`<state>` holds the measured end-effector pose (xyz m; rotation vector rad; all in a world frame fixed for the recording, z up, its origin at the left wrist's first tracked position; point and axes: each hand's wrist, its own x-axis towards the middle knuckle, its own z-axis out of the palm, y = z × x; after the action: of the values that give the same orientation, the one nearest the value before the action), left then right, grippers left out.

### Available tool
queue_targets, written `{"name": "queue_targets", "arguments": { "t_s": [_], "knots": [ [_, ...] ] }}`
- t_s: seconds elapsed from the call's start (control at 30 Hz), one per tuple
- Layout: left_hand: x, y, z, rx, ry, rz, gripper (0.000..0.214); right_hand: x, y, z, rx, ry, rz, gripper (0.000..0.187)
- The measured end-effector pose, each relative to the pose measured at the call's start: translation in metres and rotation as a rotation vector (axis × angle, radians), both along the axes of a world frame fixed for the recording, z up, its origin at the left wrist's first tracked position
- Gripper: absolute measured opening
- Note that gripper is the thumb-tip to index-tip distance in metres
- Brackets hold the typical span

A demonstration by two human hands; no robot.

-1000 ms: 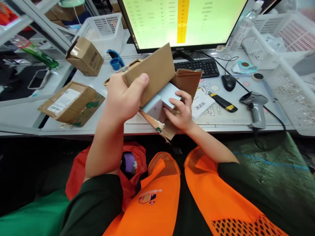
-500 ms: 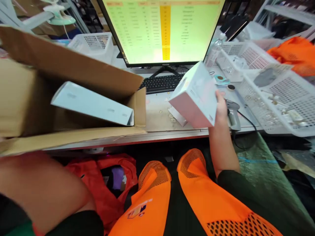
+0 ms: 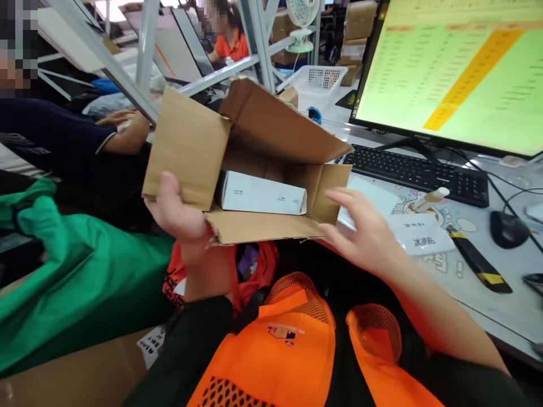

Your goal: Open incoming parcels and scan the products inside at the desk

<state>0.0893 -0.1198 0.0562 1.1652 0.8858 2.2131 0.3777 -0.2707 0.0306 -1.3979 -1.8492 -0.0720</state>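
Observation:
An open cardboard box (image 3: pixel 263 229) is in front of me with its flaps spread, tilted so its inside faces me. My left hand (image 3: pixel 180 215) grips its left end, thumb over the flap and the other fingers mostly hidden beneath. Inside lies a slim white box (image 3: pixel 263 193) with small printing on its side. My right hand (image 3: pixel 360 229) is at the cardboard box's right end, fingers apart and holding nothing; whether the fingertips touch the cardboard I cannot tell.
A keyboard (image 3: pixel 416 172), monitor (image 3: pixel 449 73), mouse (image 3: pixel 509 229) and black-and-yellow utility knife (image 3: pixel 479 260) are on the desk at right. Behind stands a white basket (image 3: pixel 320 85). Green fabric (image 3: pixel 97 277) is at left, near another person's arm (image 3: pixel 127 135).
My view has swung left. My right hand has let go of the white box it held and come over to the cardboard box. My left hand now grips the cardboard box.

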Motion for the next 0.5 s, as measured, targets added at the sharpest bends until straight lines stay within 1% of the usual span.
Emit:
{"name": "queue_targets", "arguments": {
  "t_s": [0.03,0.07,0.1,0.17,0.2,0.27,0.37,0.43,0.5],
  "knots": [
    [0.007,-0.009,-0.002,0.056,-0.063,0.004,0.062,-0.019,0.012,0.007,-0.105,-0.124,0.082,0.067],
    [0.013,-0.017,-0.004,0.104,-0.115,0.006,0.061,-0.033,0.027,0.011,-0.209,-0.221,0.120,0.074],
    [0.018,-0.024,-0.006,0.132,-0.146,0.005,0.060,-0.042,0.042,0.012,-0.306,-0.296,0.129,0.082],
    [0.022,-0.033,-0.013,0.119,-0.154,-0.009,0.058,-0.049,0.068,0.007,-0.418,-0.390,0.130,0.091],
    [0.023,-0.034,-0.016,0.099,-0.155,-0.014,0.057,-0.048,0.077,0.002,-0.428,-0.413,0.137,0.091],
    [0.023,-0.032,-0.023,0.064,-0.170,-0.021,0.057,-0.045,0.088,-0.009,-0.367,-0.409,0.137,0.082],
    [0.019,-0.023,-0.030,0.047,-0.209,-0.004,0.055,-0.045,0.094,-0.025,-0.249,-0.300,0.121,0.061],
    [0.013,-0.016,-0.031,0.051,-0.224,0.012,0.051,-0.046,0.095,-0.032,-0.223,-0.262,0.179,0.045],
    [0.006,-0.010,-0.031,0.066,-0.213,-0.029,0.049,-0.047,0.097,-0.036,-0.228,-0.278,0.269,0.030]
  ]
}}
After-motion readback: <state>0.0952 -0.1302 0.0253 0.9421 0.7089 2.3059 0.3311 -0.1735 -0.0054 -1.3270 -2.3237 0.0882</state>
